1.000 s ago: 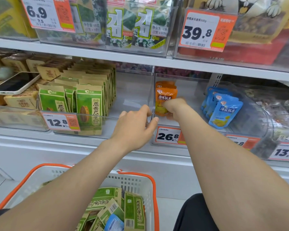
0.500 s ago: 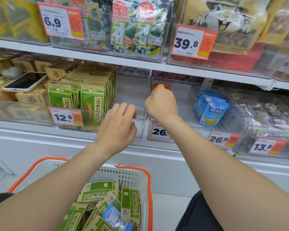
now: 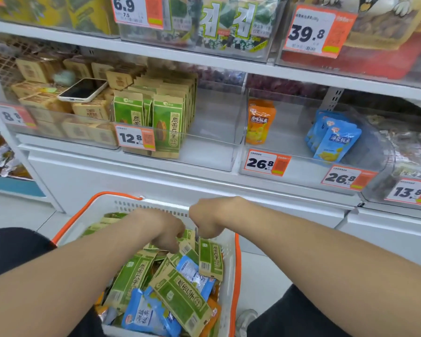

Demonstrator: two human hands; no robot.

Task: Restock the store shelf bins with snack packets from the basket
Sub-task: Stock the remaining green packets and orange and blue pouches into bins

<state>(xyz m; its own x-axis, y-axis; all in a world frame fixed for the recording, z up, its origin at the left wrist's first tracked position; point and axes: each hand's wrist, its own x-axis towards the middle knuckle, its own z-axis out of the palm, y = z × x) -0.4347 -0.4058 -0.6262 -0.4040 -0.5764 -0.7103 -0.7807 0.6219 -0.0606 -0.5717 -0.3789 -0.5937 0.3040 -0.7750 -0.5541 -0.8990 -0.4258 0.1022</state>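
Both hands are down in the white plastic shopping basket with orange handles, over the heap of snack packets. The right hand is curled into a narrow pinch at the top edge of a green-and-kraft paper packet of seeds, which hangs straight below the fingers, its long axis running down and slightly toward the person; it looks held, though the fingertips are turned away from the camera. The left hand is curled down just to the left of that grip, its fingers buried among the packets, so I cannot tell whether it has closed on anything. More green packets and light-blue foil pouches lie below and nearer the person. The clear plastic bin of matching green packets stands well above the grip and a little to its left, half empty on its right side.
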